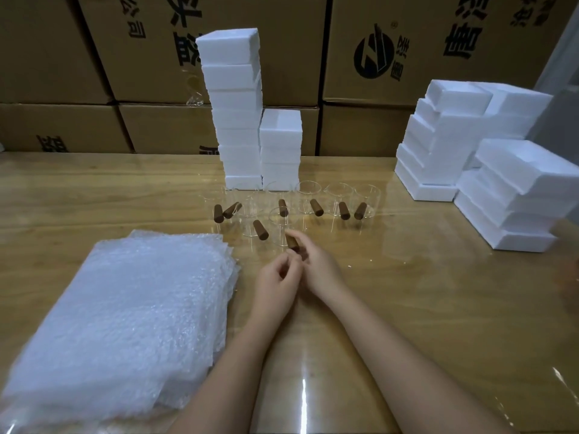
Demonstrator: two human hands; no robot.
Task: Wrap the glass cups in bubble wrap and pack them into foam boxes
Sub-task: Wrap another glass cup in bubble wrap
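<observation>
Right hand (318,266) pinches the wooden handle (292,241) of the nearest glass cup (278,225), just ahead of its fingers. Left hand (277,281) sits beside it, loosely curled, apparently empty. Best now: lift straight up, clear of the neighbouring cups (308,197), then across to the bubble wrap stack (125,308) left of both hands.

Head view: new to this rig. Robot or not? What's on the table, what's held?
No robot: a person's two bare hands, filmed by one wide-angle camera worn on the head, looking down. On the wooden table lie bubble wrap sheets at left, glass cups with brown handles in the middle, white foam boxes stacked behind and right. The right hand pinches the handle of the nearest glass cup. The left hand sits beside it, fingers curled; whether it holds anything is unclear.
</observation>
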